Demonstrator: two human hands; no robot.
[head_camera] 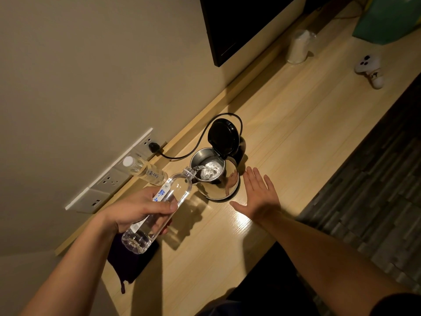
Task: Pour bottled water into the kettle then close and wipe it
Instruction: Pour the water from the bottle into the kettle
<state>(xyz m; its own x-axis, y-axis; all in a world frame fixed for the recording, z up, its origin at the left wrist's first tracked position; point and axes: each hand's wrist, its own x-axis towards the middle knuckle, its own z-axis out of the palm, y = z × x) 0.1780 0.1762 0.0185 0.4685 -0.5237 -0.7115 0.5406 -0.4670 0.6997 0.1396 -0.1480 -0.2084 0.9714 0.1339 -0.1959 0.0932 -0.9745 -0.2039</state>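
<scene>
A steel kettle [218, 188] stands on the wooden counter [296, 133] with its black lid [224, 139] flipped up. My left hand [141, 208] grips a clear water bottle [168, 199] tilted neck-first over the kettle's rim, and water streams from it into the pot. My right hand [259, 195] lies flat on the counter just right of the kettle, fingers spread, holding nothing. A dark cloth [132, 258] lies on the counter under my left forearm.
A second capped bottle [145, 171] lies by the wall sockets [109, 179]. The kettle's black cord [198, 142] runs to a plug. A dark screen [239, 26], a plastic-wrapped cup [299, 47], a white controller [370, 69] and a green box [387, 17] sit farther back.
</scene>
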